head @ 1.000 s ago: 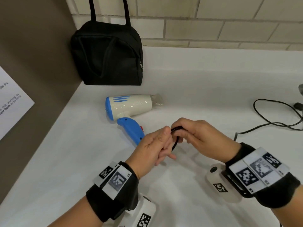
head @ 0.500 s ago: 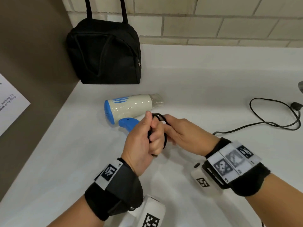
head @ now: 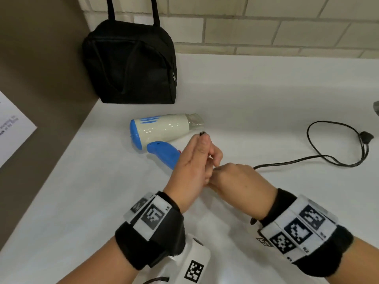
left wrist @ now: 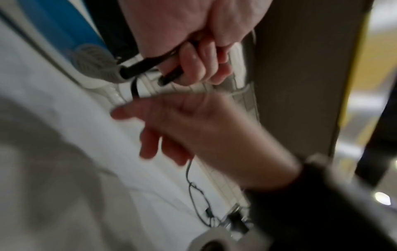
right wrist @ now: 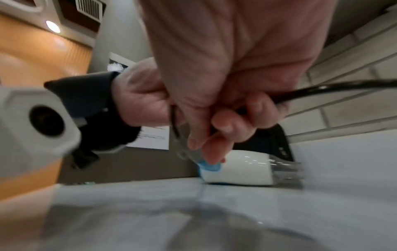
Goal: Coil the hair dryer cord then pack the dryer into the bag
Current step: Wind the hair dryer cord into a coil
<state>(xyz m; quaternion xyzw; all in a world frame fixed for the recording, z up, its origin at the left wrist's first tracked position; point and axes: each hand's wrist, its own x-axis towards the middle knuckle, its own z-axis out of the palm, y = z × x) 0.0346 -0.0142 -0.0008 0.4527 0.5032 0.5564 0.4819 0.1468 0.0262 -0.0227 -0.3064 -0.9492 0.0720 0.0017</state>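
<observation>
The white and blue hair dryer (head: 162, 131) lies on the white counter (head: 246, 89), nozzle to the right. Its black cord (head: 307, 159) runs right across the counter to the plug (head: 367, 137). My left hand (head: 203, 154) stands thumb up beside the blue handle and grips loops of cord (left wrist: 150, 63); a bit of loop shows above the thumb. My right hand (head: 227, 174) is against it, just nearer me, pinching the cord (right wrist: 333, 87) where it leaves toward the plug. The black bag (head: 131, 64) stands zipped at the back left.
A brown side panel (head: 41, 78) with a white sheet of paper (head: 12, 128) bounds the counter on the left. A tiled wall (head: 266, 27) runs behind. A grey object (head: 376, 107) shows at the right edge.
My left hand has turned thumb up with the loops held in its fist. My right hand has come in under it with more cord. The loose cord on the counter lies straighter.
</observation>
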